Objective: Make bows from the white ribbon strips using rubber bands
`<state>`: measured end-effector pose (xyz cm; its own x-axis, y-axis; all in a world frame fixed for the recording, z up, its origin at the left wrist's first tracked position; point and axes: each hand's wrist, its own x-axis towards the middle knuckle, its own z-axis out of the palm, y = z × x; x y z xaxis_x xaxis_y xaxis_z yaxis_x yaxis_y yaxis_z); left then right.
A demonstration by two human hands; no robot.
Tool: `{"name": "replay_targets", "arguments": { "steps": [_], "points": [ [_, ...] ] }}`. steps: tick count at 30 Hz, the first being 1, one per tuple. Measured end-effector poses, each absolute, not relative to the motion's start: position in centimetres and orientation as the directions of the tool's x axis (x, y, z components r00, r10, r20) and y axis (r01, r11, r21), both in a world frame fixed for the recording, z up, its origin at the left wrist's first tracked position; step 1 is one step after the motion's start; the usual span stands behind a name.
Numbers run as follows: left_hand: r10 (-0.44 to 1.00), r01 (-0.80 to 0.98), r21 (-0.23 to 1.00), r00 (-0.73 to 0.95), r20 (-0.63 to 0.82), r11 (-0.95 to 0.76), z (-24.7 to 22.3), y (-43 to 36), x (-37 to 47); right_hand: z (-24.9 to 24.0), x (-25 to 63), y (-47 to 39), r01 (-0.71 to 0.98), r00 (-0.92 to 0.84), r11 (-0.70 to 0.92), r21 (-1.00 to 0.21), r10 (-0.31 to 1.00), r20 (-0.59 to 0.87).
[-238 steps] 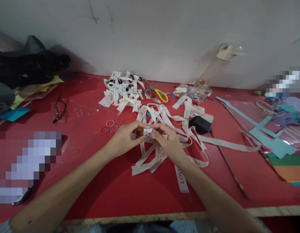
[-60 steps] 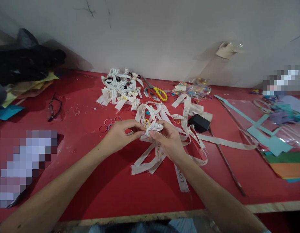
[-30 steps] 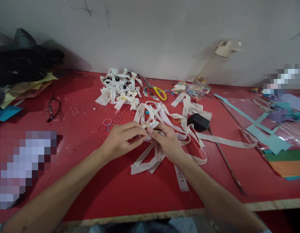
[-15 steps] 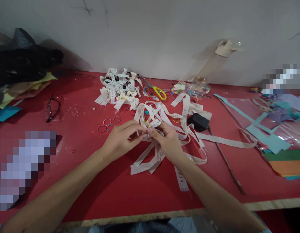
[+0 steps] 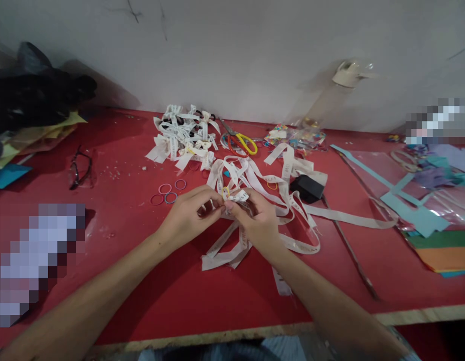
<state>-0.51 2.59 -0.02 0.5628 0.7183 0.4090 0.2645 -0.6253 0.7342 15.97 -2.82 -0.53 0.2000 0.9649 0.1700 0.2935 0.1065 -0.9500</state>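
Note:
My left hand and my right hand meet above the middle of the red table, fingertips almost touching. Both are closed in a pinch on a white printed ribbon. A small yellow elastic band shows at the ribbon, just above the fingertips. My fingers partly hide how the band sits on it. Ribbon tails hang or lie below my hands. Long loops of the same ribbon spread behind and to the right. Several coloured elastic bands lie left of my left hand.
Behind my hands sits a pile of ribbon bows, with red-and-yellow-handled scissors beside it. A black block and a thin rod lie to the right. Eyeglasses rest on the left; coloured sheets lie far right.
My right hand has turned slightly, and the ribbon end and yellow band stand out more clearly above my fingertips. Both hands stay in nearly the same spot.

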Motion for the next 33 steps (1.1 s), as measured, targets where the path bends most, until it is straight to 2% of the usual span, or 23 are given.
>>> {"name": "replay_targets", "arguments": {
  "steps": [7, 21, 26, 33],
  "points": [
    [0.717, 0.258, 0.740, 0.569, 0.403, -0.621, 0.03, 2.47, -0.41, -0.76, 15.85, -2.95, 0.367, 0.201, 0.136, -0.920, 0.954, 0.221],
    [0.725, 0.254, 0.749, 0.558, 0.404, -0.612, -0.15, 2.53, -0.27, -0.83, 15.89, -2.93, 0.357, 0.219, 0.131, -0.925, 0.951, 0.219],
    [0.685, 0.287, 0.670, 0.570, 0.455, -0.684, -0.34, 2.60, -0.52, -0.80, 15.84, -2.82, 0.336, 0.225, 0.127, -0.933, 0.951, 0.211],
    [0.670, 0.378, 0.587, 0.609, 0.425, -0.716, -0.51, 2.68, -0.74, -0.70, 15.94, -2.82, 0.323, 0.213, 0.079, -0.943, 0.965, 0.153]
  ]
}}
